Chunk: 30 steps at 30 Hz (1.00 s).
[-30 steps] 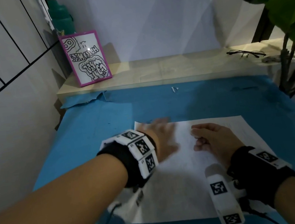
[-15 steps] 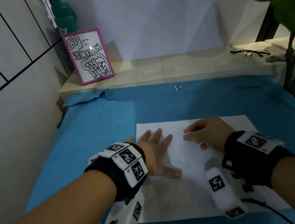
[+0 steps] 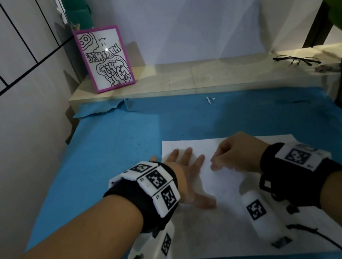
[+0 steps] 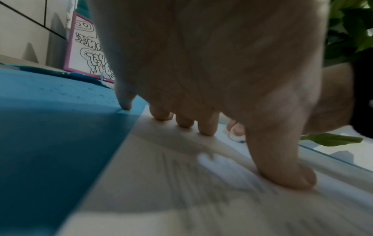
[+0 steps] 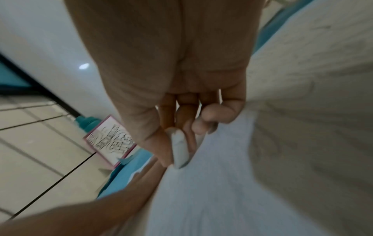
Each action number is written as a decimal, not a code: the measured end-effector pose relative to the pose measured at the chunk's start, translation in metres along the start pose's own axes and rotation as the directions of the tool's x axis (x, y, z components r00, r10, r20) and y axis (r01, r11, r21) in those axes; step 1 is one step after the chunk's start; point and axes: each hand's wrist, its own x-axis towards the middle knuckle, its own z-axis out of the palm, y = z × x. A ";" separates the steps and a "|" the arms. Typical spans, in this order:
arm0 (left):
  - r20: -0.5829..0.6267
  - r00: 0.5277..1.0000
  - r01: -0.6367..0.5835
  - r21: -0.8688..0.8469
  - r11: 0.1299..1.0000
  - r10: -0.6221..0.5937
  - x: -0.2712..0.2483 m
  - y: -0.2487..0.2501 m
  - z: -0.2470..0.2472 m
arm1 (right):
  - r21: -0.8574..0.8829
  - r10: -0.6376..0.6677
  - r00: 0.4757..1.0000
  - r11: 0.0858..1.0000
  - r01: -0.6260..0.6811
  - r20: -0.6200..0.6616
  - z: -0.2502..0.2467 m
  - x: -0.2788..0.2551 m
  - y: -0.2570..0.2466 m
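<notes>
A white sheet of paper (image 3: 222, 221) with faint pencil marks lies on the blue mat (image 3: 115, 159). My left hand (image 3: 187, 177) presses flat on the sheet's left part, fingers spread and straight; in the left wrist view the fingertips (image 4: 206, 127) and thumb touch the paper (image 4: 181, 199) and the little finger rests on the mat. My right hand (image 3: 233, 155) rests on the sheet's upper middle with curled fingers. It pinches a small white eraser (image 5: 179, 150) whose smudged tip (image 4: 235, 135) touches the paper (image 5: 232, 183).
A pink-framed drawing (image 3: 105, 59) leans on the wall on a pale ledge (image 3: 191, 76), with a green bottle (image 3: 76, 8) behind it. Eyeglasses (image 3: 296, 60) lie at the ledge's right end beside a leafy plant (image 3: 341, 6). A tiled wall runs along the left.
My left hand has pulled back toward me and to the left, and now lies still and spread on the sheet's left part. My right hand has shifted slightly, still curled.
</notes>
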 end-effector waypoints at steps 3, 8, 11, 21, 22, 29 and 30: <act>0.016 1.000 0.002 -0.003 1.000 -0.002 -0.001 0.001 -0.002 | 0.064 0.028 0.997 0.998 -0.023 -0.073 -0.005 0.007 0.000; 0.023 1.000 0.002 0.005 1.000 -0.002 -0.004 0.003 -0.005 | 0.008 0.006 1.000 1.000 -0.007 0.022 -0.002 0.003 0.002; 0.032 0.999 0.006 0.010 1.000 -0.007 -0.003 0.003 -0.005 | 0.068 0.016 0.995 0.998 -0.009 -0.099 -0.004 0.008 0.007; 0.061 0.998 0.020 0.007 1.000 -0.020 -0.007 0.004 -0.009 | 0.154 0.023 0.988 0.988 0.001 -0.154 -0.001 0.010 0.020; 0.064 0.998 0.025 0.013 1.000 -0.026 -0.008 0.005 -0.011 | 0.256 0.056 0.985 0.967 -0.013 -0.162 -0.001 0.009 0.024; 0.026 0.953 -0.297 0.287 0.911 0.303 -0.004 0.061 0.002 | 0.764 0.176 0.977 0.644 -0.022 -0.120 0.000 0.009 0.043; 0.076 0.949 -0.316 0.283 0.906 0.307 -0.003 0.063 0.007 | 0.755 0.170 0.977 0.655 -0.017 -0.126 0.001 0.010 0.044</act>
